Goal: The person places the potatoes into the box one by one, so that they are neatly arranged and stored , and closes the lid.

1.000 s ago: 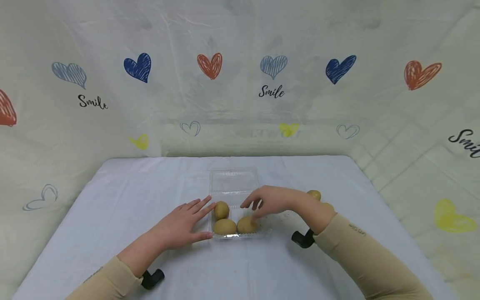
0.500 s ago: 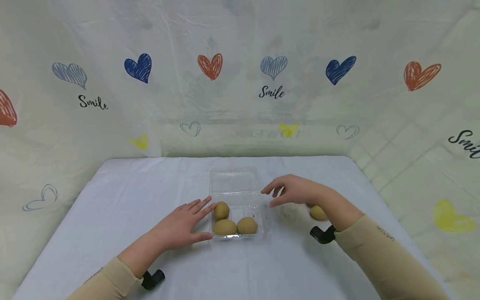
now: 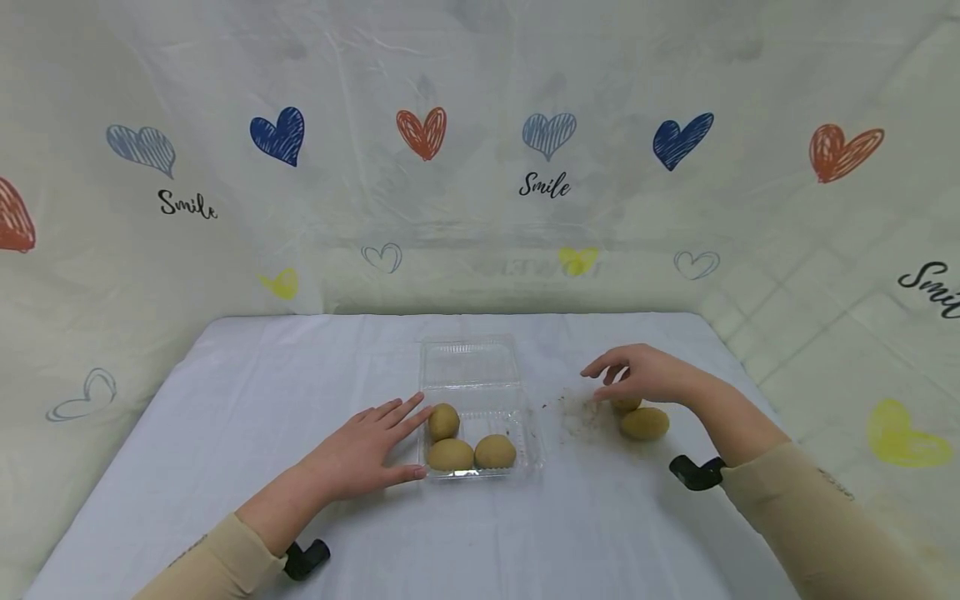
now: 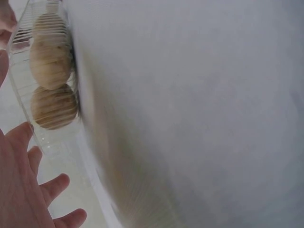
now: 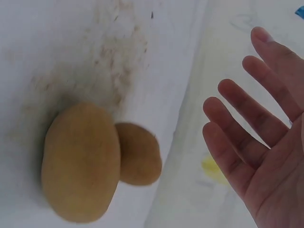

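Left grip (image 3: 358, 454) splayed, apparently touching the clear box (image 3: 486, 422) (three potatoes (image 3: 450, 455) inside); right grip (image 3: 645, 373) loose.

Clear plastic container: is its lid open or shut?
Open: in the head view, the lid is folded back beyond the base, leaving the three potatoes inside uncovered.

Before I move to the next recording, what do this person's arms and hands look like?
The left sleeve and right sleeve are beige, each with dark lettering near the wrist, too small to read. A black device projects beside each wrist. The left hand and right hand are gloveless.
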